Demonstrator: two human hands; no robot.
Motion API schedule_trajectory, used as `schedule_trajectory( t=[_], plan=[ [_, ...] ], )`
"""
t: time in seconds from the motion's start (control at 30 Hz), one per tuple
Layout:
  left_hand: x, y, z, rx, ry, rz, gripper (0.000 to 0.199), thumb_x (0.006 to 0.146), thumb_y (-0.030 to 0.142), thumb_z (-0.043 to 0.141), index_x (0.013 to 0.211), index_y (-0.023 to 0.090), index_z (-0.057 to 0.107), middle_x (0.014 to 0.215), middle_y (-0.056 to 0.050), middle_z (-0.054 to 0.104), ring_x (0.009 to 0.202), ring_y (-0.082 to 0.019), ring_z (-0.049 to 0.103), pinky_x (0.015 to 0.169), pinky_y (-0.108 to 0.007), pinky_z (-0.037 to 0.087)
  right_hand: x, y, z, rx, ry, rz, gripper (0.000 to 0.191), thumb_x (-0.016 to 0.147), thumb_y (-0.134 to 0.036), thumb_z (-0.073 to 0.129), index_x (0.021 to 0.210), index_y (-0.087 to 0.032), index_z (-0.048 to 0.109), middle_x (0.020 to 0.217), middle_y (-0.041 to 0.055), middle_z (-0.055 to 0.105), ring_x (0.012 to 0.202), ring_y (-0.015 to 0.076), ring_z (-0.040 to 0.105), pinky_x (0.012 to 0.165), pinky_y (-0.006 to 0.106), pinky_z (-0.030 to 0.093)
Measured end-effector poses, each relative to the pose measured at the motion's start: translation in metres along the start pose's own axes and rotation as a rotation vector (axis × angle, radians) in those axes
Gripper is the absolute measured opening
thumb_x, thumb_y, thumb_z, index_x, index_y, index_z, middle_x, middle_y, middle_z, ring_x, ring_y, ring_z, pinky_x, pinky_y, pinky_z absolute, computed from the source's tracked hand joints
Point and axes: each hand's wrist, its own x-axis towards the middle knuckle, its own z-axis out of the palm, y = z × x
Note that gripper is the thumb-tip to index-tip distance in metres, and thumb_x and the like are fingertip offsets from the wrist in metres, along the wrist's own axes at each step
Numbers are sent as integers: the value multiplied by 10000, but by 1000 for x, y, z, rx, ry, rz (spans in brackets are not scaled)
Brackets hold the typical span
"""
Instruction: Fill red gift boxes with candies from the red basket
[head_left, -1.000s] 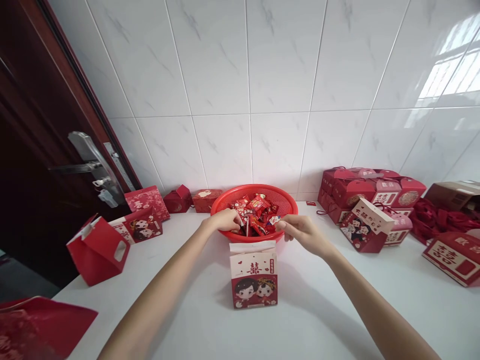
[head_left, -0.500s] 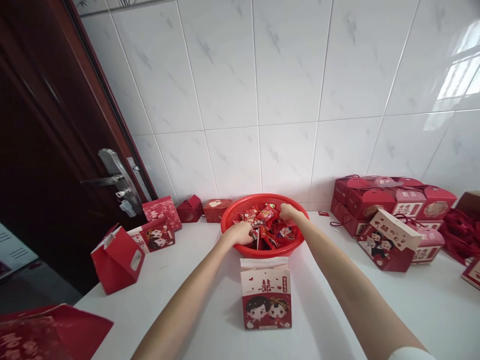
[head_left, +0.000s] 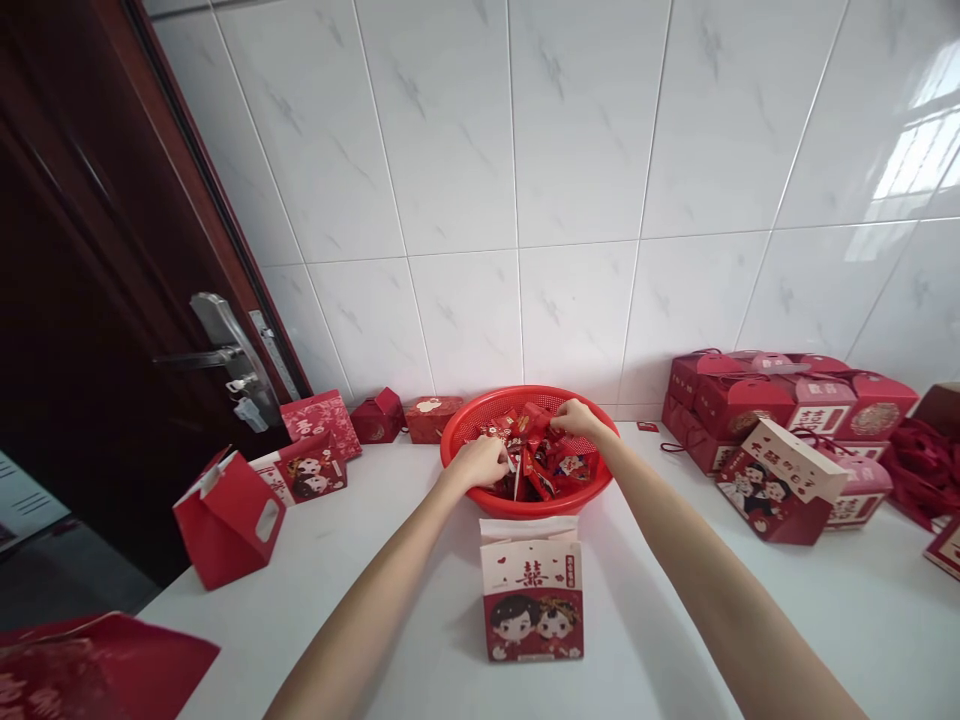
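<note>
A red plastic basket (head_left: 529,508) stands against the tiled wall with a heap of small, mostly red wrapped packets (head_left: 540,475) in it. At its left side my left hand (head_left: 482,462) reaches over the rim, fingers closed around the edge of a packet. My right hand (head_left: 576,418) is inside the basket at the back right, its fingers pinched at a red packet (head_left: 537,417). In front of the basket a red and white box (head_left: 533,605) with two cartoon faces stands upright, its top flaps raised.
Several red boxes (head_left: 742,405) are stacked at the right, with a tilted cartoon box (head_left: 776,485) before them. Other red boxes (head_left: 231,520) stand along the left, near a dark door (head_left: 90,250) with a metal handle.
My right hand has shifted slightly left and is now at a red packet. My left hand has stayed nearly in place at the basket's left side.
</note>
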Motion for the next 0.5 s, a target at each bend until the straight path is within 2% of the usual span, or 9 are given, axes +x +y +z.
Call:
schedule_trajectory(
  t=[0.1, 0.17, 0.23, 0.33, 0.43, 0.5],
  plan=[
    [3, -2, -1, -25, 76, 1, 229, 821, 116, 557, 730, 206, 747, 858, -78, 758, 922, -259, 707, 758, -295, 492, -9, -2, -4, 212, 56, -94, 264, 953, -357, 626, 1101, -139, 642, 1054, 58, 665, 853, 166, 653, 736, 327, 570],
    [8, -3, -2, -43, 122, -2, 244, 860, 120, 539, 877, 201, 768, 1042, -95, 751, 1045, -261, 681, 844, -306, 499, -18, -1, -6, 372, 96, -157, 201, 914, -341, 643, 893, -142, 628, 824, 11, 633, 625, 102, 569, 585, 245, 505],
    [17, -2, -1, -61, 134, 4, 258, 901, 116, 524, 994, 191, 752, 1159, -105, 718, 1127, -255, 649, 915, -322, 496, -27, 1, -7, 523, 123, -211, 224, 833, -343, 670, 740, -173, 558, 680, -23, 562, 500, 72, 455, 488, 220, 422],
    [33, -1, 3, -93, 77, 29, 193, 949, 203, 587, 1107, 172, 694, 1186, -97, 687, 1112, -239, 644, 946, -390, 518, -44, 5, -8, 696, 130, -260, 256, 701, -376, 697, 686, -204, 509, 635, -29, 550, 468, 75, 426, 452, 227, 381],
    [46, -1, 8, -134, 16, 46, 302, 954, 333, 636, 1204, 163, 630, 1223, -94, 648, 1069, -233, 648, 911, -443, 554, -58, 6, -6, 799, 116, -284, 278, 625, -409, 708, 688, -211, 521, 660, -12, 596, 496, 95, 488, 483, 242, 419],
    [52, -3, 11, -171, 2, 54, 328, 960, 349, 630, 1233, 167, 613, 1240, -96, 634, 1065, -233, 646, 897, -439, 563, -65, 6, -3, 839, 107, -299, 293, 607, -421, 725, 709, -211, 549, 680, -3, 623, 523, 107, 520, 508, 248, 440]
  ],
)
